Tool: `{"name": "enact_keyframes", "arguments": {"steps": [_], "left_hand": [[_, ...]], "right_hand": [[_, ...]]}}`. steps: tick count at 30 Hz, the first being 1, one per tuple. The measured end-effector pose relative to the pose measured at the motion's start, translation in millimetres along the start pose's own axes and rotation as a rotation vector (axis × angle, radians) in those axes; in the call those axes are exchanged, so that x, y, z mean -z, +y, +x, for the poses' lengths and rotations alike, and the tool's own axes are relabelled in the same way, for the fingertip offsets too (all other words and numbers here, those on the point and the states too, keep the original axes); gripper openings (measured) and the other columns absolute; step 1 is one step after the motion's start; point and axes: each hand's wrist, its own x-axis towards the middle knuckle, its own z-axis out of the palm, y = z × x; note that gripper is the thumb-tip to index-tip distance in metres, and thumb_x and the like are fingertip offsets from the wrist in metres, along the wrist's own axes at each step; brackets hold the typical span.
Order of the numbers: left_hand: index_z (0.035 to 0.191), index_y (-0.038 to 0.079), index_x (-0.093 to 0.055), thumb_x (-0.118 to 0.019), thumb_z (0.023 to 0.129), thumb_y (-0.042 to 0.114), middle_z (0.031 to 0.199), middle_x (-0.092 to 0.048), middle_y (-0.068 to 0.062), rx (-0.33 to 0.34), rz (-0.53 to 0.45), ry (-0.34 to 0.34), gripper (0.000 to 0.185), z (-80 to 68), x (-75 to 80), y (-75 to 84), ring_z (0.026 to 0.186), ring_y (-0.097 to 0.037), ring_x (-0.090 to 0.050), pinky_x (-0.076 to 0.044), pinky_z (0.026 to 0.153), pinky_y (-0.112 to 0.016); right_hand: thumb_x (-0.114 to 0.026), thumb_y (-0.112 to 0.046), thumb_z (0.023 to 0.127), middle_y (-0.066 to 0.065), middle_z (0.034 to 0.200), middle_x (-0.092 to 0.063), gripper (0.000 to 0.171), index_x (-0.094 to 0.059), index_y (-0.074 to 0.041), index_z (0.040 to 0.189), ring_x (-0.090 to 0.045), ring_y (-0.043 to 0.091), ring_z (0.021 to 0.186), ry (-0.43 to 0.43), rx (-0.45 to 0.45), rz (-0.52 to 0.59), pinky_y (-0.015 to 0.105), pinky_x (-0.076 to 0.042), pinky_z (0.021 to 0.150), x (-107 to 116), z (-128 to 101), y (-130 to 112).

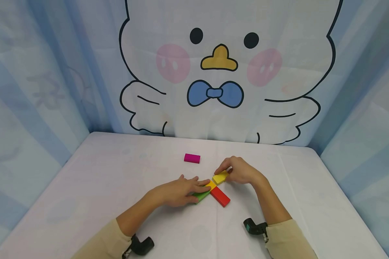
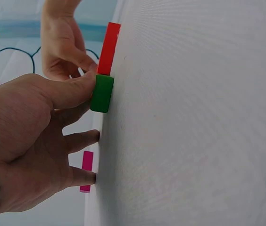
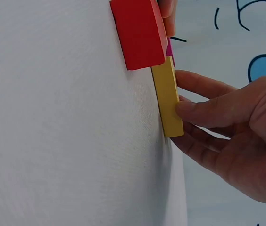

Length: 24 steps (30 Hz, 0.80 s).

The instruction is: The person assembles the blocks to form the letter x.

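Observation:
Pinched between the thumb and fingers of my right hand (image 1: pixel 243 171) is a yellow block (image 1: pixel 219 177), lying low at the table surface. My left hand (image 1: pixel 180 191) has its fingers spread. Its thumb touches a green block (image 1: pixel 201 196), and a forefinger lies over an orange-yellow block (image 1: pixel 213 185). The left wrist view shows other left fingertips on the table. A red block (image 1: pixel 220 197) slants toward the front right from the orange-yellow one. In the right wrist view the yellow block (image 3: pixel 167 96) stands close behind the red block (image 3: pixel 140 35).
Farther back on the white table (image 1: pixel 142 158) lies a magenta block (image 1: pixel 192 158), apart from the others. A patterned curtain (image 1: pixel 214 122) hangs behind the table, with more curtain at both sides. Black cameras are strapped at both wrists.

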Motion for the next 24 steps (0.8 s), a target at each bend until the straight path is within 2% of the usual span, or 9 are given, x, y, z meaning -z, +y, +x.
{"name": "enact_keyframes", "arguments": {"steps": [24], "left_hand": [[0.158, 0.035, -0.045, -0.064, 0.104, 0.029, 0.169, -0.032, 0.015, 0.002, -0.006, 0.005, 0.058, -0.6, 0.5, 2.0, 0.159, -0.031, -0.029, -0.018, 0.124, -0.071]], "right_hand": [[-0.07, 0.01, 0.088, 0.002, 0.109, -0.074, 0.032, -0.084, -0.013, 0.105, -0.063, 0.026, 0.114, -0.009, 0.026, -0.01, 0.047, -0.058, 0.101, -4.3, 1.9, -5.2]]}}
